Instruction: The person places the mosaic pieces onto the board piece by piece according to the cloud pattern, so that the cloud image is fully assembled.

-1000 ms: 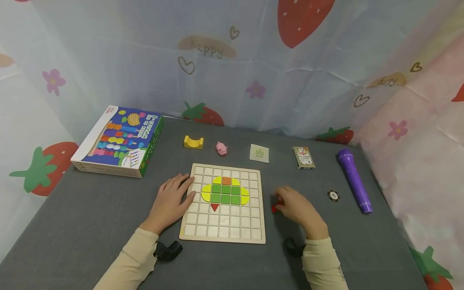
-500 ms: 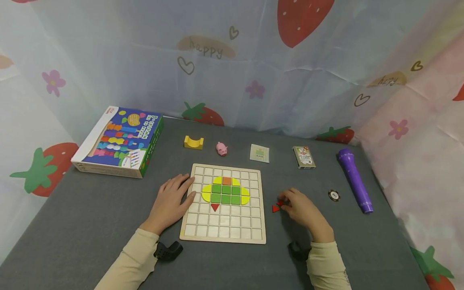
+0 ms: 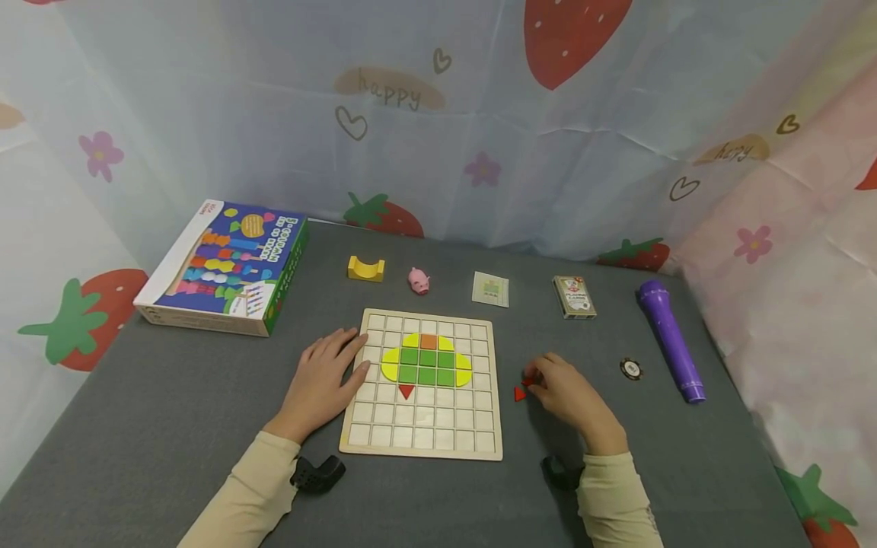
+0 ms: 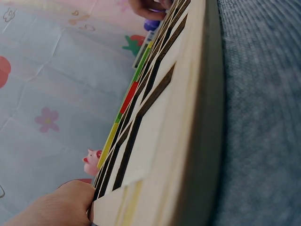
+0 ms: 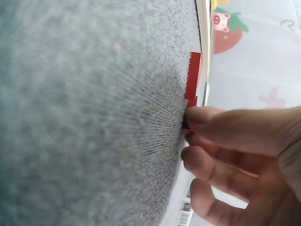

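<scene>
My left hand [image 3: 325,384] rests at the left edge of a wooden grid board [image 3: 425,444], fingertips and thumb on its rim. Lying on the grid are several green square tiles [image 3: 427,377], an orange square tile [image 3: 428,342], yellow rounded tiles [image 3: 389,364] and a red triangle tile [image 3: 406,391]. Right of the board, my right hand [image 3: 569,392] pinches a red tile [image 3: 527,381] low at the cloth; the fingers cover most of it. A loose red triangle [image 3: 519,394] lies beside it. In the right wrist view my thumb [image 5: 202,115] presses the held tile.
Behind the board stand a yellow arched block [image 3: 366,269], a pink pig figure [image 3: 419,281], a pattern card [image 3: 490,290] and a playing-card box [image 3: 574,297]. A game box [image 3: 226,266] lies back left. A round chip [image 3: 631,369] and purple flashlight [image 3: 670,341] lie right.
My right hand drew slightly right, uncovering the loose red triangle, then shifted a little back left, its fingers staying at the other red tile. My left hand and the board have stayed put.
</scene>
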Demonstrator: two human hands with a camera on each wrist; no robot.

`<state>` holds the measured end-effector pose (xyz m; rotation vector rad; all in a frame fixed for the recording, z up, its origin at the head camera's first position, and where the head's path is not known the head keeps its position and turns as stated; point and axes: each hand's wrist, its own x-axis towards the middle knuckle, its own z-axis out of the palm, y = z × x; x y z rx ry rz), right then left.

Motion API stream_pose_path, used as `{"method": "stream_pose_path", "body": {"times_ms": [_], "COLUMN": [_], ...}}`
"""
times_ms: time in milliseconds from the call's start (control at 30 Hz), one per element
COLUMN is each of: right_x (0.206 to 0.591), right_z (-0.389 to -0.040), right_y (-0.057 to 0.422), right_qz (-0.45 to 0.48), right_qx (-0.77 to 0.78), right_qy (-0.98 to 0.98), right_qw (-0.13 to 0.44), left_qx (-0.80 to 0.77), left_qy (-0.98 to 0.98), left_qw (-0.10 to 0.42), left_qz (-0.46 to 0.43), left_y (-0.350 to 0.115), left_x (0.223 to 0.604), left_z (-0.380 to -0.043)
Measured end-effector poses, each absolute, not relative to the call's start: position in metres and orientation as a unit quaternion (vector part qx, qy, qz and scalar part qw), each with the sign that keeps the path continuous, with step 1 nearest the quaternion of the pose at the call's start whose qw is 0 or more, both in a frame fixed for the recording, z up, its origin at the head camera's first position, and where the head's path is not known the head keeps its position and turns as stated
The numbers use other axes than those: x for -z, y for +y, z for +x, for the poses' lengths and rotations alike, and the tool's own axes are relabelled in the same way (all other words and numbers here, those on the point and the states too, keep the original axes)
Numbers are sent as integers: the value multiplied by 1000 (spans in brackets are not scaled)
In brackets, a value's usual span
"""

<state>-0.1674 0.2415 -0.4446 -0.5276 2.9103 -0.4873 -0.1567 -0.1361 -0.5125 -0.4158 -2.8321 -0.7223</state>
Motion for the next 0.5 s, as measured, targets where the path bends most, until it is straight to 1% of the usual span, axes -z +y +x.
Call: {"method": "stream_pose_path", "body": {"times_ms": [200,500], "right_x": [437,428], "right_z": [-166,-162], "right_y": [223,170], "right_qz": [-204,-304], "right_qx": [202,181], "right_qy": [954,932], "right_qw": [82,83], "left_qx": [245,248], "left_qy": [-955,-953], "left_qw": [94,97], "left_qz": [-142,-143], "left_y": [-136,-136], "left_x": [513,512], "left_z": [-157,-157]}}
